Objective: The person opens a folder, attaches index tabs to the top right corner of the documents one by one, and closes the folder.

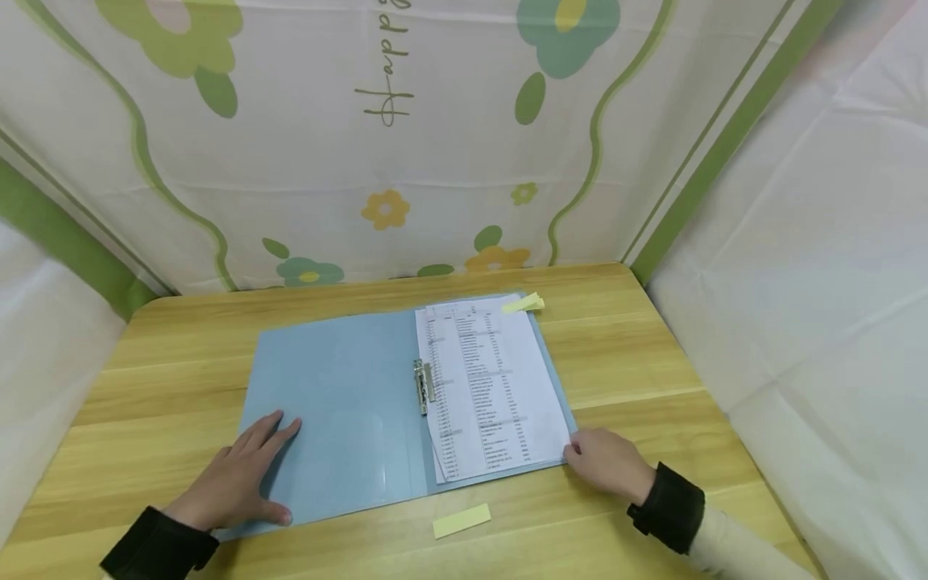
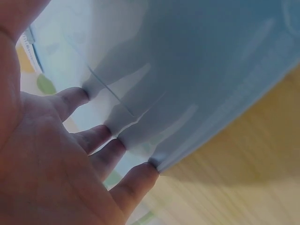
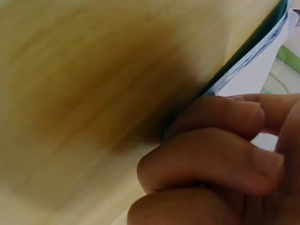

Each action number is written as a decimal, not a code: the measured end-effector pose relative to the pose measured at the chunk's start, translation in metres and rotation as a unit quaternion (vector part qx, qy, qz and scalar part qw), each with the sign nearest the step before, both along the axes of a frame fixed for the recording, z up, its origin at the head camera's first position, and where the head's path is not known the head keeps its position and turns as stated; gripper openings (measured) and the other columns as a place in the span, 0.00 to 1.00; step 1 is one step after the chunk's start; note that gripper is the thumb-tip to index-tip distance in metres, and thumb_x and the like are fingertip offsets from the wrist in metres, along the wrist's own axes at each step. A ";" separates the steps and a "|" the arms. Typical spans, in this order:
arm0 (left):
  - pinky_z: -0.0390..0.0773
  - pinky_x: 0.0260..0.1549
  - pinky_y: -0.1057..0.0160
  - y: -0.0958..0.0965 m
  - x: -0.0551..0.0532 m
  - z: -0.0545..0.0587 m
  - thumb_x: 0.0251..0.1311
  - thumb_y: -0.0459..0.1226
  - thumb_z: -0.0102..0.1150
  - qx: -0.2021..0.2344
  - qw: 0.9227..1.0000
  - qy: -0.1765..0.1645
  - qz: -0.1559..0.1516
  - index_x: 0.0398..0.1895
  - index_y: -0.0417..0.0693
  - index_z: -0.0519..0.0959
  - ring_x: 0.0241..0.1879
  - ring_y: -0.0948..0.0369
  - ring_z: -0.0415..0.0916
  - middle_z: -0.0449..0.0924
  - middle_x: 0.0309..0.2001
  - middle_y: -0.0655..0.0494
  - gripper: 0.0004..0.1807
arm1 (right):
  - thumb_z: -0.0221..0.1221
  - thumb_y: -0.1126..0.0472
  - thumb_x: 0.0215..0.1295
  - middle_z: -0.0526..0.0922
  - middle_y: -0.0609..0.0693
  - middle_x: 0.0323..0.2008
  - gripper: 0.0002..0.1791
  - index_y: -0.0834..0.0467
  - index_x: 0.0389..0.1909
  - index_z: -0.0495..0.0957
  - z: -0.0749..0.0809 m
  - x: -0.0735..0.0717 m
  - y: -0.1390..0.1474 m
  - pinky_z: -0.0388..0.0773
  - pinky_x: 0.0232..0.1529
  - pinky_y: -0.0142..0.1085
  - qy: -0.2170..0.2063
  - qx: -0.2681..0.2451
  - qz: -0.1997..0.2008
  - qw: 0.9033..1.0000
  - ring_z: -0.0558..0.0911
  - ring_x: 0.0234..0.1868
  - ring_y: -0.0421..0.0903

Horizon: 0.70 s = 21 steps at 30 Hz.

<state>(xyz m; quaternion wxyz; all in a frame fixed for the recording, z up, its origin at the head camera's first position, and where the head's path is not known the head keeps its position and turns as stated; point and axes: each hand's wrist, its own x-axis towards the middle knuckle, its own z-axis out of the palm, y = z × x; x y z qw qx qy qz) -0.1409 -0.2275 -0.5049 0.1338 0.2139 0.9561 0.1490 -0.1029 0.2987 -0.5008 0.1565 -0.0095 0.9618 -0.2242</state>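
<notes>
A blue file folder [image 1: 329,379] lies spread out on the table, its inner sides facing up. Printed sheets [image 1: 532,387] are stacked on its right half, beside a metal clip [image 1: 421,388] near the spine. My left hand [image 1: 235,479] rests on the lower left of the cover, fingers spread; in the left wrist view its fingertips [image 2: 143,180] touch the glossy blue surface [image 2: 187,70]. With curled fingers, my right hand [image 1: 611,465] pinches the folder's lower right corner. The right wrist view shows those bent fingers [image 3: 211,159] at the edge of the sheets [image 3: 248,75].
Yellow sticky tabs [image 1: 524,304] stick out from the top right of the sheets. A single yellow paper strip [image 1: 461,521] lies on the wooden table [image 1: 616,346] in front of the folder. Flower-printed cloth [image 1: 449,161] hangs behind the table, with white cloth at both sides.
</notes>
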 end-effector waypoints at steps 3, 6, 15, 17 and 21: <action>0.65 0.51 0.24 0.001 0.000 0.003 0.28 0.65 0.78 -0.001 1.000 0.006 -0.002 0.76 0.39 0.62 0.71 0.30 0.52 0.52 0.75 0.29 0.70 | 0.55 0.62 0.70 0.65 0.46 0.15 0.20 0.54 0.15 0.69 -0.003 0.000 -0.001 0.58 0.21 0.33 0.004 0.006 -0.001 1.000 0.65 0.16 0.42; 0.65 0.51 0.24 0.001 0.002 0.006 0.28 0.65 0.79 -0.003 1.000 0.010 -0.001 0.76 0.39 0.62 0.71 0.30 0.53 0.52 0.75 0.29 0.70 | 0.55 0.61 0.69 0.65 0.46 0.14 0.19 0.54 0.15 0.69 -0.006 -0.001 0.000 0.58 0.20 0.33 0.009 0.006 -0.004 1.000 0.65 0.15 0.42; 0.64 0.55 0.25 0.004 0.003 0.012 0.28 0.67 0.77 -0.020 0.999 0.021 -0.012 0.77 0.39 0.62 0.72 0.30 0.53 0.53 0.75 0.28 0.71 | 0.62 0.56 0.68 0.65 0.45 0.14 0.19 0.53 0.18 0.70 -0.002 0.000 0.006 0.58 0.21 0.33 0.033 0.034 0.001 0.999 0.65 0.15 0.42; 0.63 0.56 0.25 0.004 0.003 0.012 0.28 0.67 0.77 -0.020 0.999 0.022 -0.013 0.77 0.38 0.62 0.71 0.30 0.53 0.53 0.75 0.28 0.71 | 0.64 0.56 0.67 0.65 0.45 0.14 0.19 0.53 0.18 0.70 0.002 -0.001 0.008 0.59 0.21 0.33 0.039 0.037 0.011 0.998 0.66 0.16 0.42; 0.60 0.59 0.26 0.002 0.004 0.014 0.27 0.67 0.77 -0.013 1.000 0.023 -0.013 0.77 0.38 0.61 0.72 0.30 0.53 0.53 0.75 0.28 0.72 | 0.65 0.57 0.66 0.65 0.45 0.15 0.19 0.53 0.18 0.69 0.013 -0.005 0.011 0.58 0.21 0.33 0.051 0.031 0.026 0.998 0.66 0.17 0.41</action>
